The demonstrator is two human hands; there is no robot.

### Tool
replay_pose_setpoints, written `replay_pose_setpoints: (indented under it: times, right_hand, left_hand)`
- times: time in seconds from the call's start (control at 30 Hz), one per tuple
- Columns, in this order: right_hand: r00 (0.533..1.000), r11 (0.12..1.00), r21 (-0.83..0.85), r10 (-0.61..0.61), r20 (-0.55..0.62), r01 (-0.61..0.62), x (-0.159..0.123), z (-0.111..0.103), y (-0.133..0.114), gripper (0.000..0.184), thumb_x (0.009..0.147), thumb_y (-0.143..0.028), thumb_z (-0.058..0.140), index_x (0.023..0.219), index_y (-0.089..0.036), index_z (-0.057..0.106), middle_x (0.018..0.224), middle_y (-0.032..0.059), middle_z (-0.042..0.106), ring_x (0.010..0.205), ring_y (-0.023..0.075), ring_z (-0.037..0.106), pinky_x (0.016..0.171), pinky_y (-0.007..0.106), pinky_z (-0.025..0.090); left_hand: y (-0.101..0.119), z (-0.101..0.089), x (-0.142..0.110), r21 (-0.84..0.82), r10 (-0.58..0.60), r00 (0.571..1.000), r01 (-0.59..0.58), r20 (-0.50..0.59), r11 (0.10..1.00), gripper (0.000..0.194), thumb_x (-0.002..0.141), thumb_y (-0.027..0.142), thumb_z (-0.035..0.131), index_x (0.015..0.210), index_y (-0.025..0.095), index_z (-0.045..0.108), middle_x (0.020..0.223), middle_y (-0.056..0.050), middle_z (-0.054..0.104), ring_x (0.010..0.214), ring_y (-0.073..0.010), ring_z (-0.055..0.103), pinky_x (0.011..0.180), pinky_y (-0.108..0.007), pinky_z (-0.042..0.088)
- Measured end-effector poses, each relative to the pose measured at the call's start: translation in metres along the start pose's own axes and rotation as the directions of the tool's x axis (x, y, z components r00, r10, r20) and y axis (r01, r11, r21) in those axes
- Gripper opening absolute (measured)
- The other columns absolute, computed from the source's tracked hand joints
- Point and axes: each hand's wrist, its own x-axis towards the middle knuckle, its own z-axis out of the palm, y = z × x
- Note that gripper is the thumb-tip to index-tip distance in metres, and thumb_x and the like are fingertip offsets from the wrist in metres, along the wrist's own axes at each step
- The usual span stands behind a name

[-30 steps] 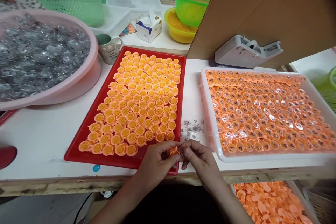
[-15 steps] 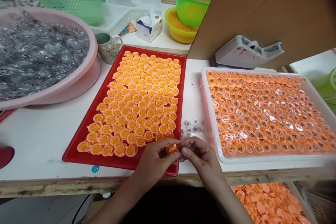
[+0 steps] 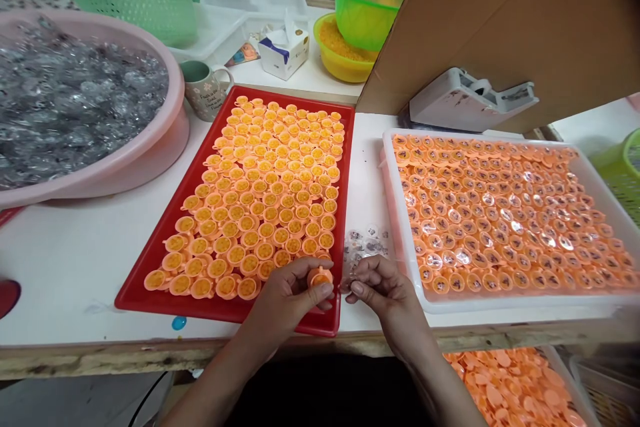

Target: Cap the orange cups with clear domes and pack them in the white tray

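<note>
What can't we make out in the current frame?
Head view throughout:
Underside of orange cup: hidden by left hand.
What, if anything, right hand pinches: too small.
Exact print on clear discs: too small.
Left side of pink basin: cut off by left edge.
Orange pieces below: partly hidden by table edge, cut off by bottom edge.

- A small workshop for repeated handwork — near-identical orange cups (image 3: 271, 199) crowd a red tray (image 3: 131, 297), and a white tray (image 3: 480, 303) beside it holds rows of round orange items (image 3: 470, 243).
- A white-topped bench (image 3: 75, 260) with a rough wooden edge (image 3: 75, 361).
- Stock in bulk: a pink tub (image 3: 175, 80) heaped with clear plastic pieces (image 3: 90, 100), a yellow basin (image 3: 345, 70) of granules (image 3: 337, 40), loose orange parts (image 3: 510, 380) below bench height.
- A tape dispenser (image 3: 460, 105) by a cardboard panel (image 3: 500, 27).
- A mug (image 3: 203, 93) and tissue box (image 3: 285, 58) — everyday things amid the supplies.
</note>
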Motion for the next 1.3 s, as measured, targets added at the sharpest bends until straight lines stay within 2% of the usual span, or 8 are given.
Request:
replay_pose_setpoints:
  times: [0.13, 0.27, 0.43, 0.6, 0.8, 0.93, 1.1, 1.3]
  right_hand:
    - [0.999, 0.999, 0.009, -0.041, 0.006, 0.041, 0.0001, 0.0003, -0.0002, 0.019, 0.078, -0.027, 0.077, 0.089, -0.021, 0.064, 0.077, 0.0012, 0.070, 0.070, 0.0143, 0.065, 0.068, 0.028, 0.054]
    - [0.999, 1.000, 0.014, -0.021, 0.038, 0.020, -0.0006, -0.0006, 0.0005, 0.024, 0.083, -0.028, 0.072, 0.105, -0.022, 0.065, 0.076, 0.0014, 0.069, 0.068, 0.0151, 0.065, 0.067, 0.030, 0.055]
    - [0.997, 0.987, 0.154, 0.046, 0.059, -0.054, 0.0031, -0.0008, -0.0015, 0.016, 0.080, -0.028, 0.075, 0.086, -0.020, 0.062, 0.074, 0.0011, 0.067, 0.069, 0.0140, 0.061, 0.064, 0.026, 0.051]
    - [0.998, 0.983, 0.176, 0.055, 0.029, -0.059, 0.0060, -0.0018, -0.0016, 0.023, 0.077, -0.025, 0.078, 0.096, -0.018, 0.068, 0.069, -0.0015, 0.060, 0.062, 0.0097, 0.051, 0.061, 0.021, 0.043]
    - [0.993, 0.977, 0.186, 0.092, 0.077, -0.105, 0.0041, 0.0001, -0.0016, 0.018, 0.076, -0.026, 0.080, 0.084, -0.019, 0.065, 0.072, 0.0002, 0.065, 0.069, 0.0140, 0.061, 0.069, 0.027, 0.048]
    - [0.997, 0.993, 0.099, 0.055, 0.052, -0.059, 0.0026, -0.0009, -0.0017, 0.017, 0.073, -0.025, 0.082, 0.083, -0.019, 0.068, 0.073, -0.0011, 0.066, 0.070, 0.0102, 0.057, 0.069, 0.021, 0.045]
    - [0.999, 1.000, -0.013, 0.019, 0.042, -0.019, 0.0007, -0.0017, -0.0012, 0.011, 0.075, -0.024, 0.080, 0.083, -0.020, 0.073, 0.076, 0.0003, 0.070, 0.068, 0.0112, 0.060, 0.067, 0.023, 0.049]
    - [0.995, 0.993, -0.114, 0.034, 0.090, -0.023, 0.0021, 0.0012, -0.0076, 0.012, 0.071, -0.022, 0.081, 0.076, -0.019, 0.071, 0.071, -0.0008, 0.069, 0.062, 0.0105, 0.060, 0.057, 0.021, 0.047]
  left_hand:
    - [0.0014, -0.0004, -0.0001, 0.028, 0.024, 0.998, -0.025, 0.052, 0.999, 0.042, 0.071, 0.024, 0.073, 0.112, 0.018, 0.064, 0.101, -0.004, 0.068, 0.102, -0.0231, 0.062, 0.088, -0.034, 0.052]
    - [0.0006, -0.0023, 0.0002, 0.007, 0.018, 0.999, -0.019, 0.049, 1.000, 0.039, 0.072, 0.025, 0.071, 0.111, 0.019, 0.064, 0.102, -0.005, 0.068, 0.100, -0.0237, 0.063, 0.083, -0.035, 0.054]
    - [-0.0012, -0.0037, 0.0018, -0.019, -0.009, 1.000, 0.009, 0.019, 1.000, 0.035, 0.069, 0.026, 0.073, 0.103, 0.019, 0.066, 0.091, -0.002, 0.066, 0.084, -0.0192, 0.063, 0.075, -0.032, 0.056]
    - [-0.0004, -0.0032, 0.0017, -0.021, -0.017, 0.999, 0.018, 0.042, 1.000, 0.036, 0.071, 0.024, 0.071, 0.106, 0.017, 0.064, 0.095, -0.003, 0.065, 0.092, -0.0204, 0.062, 0.079, -0.031, 0.055]
    - [0.0000, -0.0040, 0.0032, 0.034, -0.014, 0.999, 0.012, 0.045, 0.999, 0.039, 0.068, 0.022, 0.073, 0.107, 0.016, 0.064, 0.096, -0.004, 0.067, 0.093, -0.0204, 0.061, 0.083, -0.031, 0.052]
    - [-0.0009, -0.0047, 0.0038, 0.055, -0.009, 0.998, 0.006, 0.059, 0.998, 0.041, 0.068, 0.021, 0.074, 0.107, 0.016, 0.065, 0.100, -0.004, 0.067, 0.094, -0.0194, 0.061, 0.086, -0.030, 0.049]
    - [0.0002, -0.0041, 0.0020, 0.064, 0.029, 0.997, -0.034, 0.066, 0.997, 0.033, 0.067, 0.017, 0.074, 0.099, 0.016, 0.066, 0.089, -0.002, 0.067, 0.086, -0.0175, 0.061, 0.082, -0.029, 0.050]
    - [-0.0004, -0.0002, 0.0000, 0.031, -0.009, 0.995, 0.006, 0.101, 0.999, 0.040, 0.067, 0.018, 0.074, 0.106, 0.016, 0.066, 0.097, -0.005, 0.070, 0.094, -0.0213, 0.065, 0.085, -0.032, 0.052]
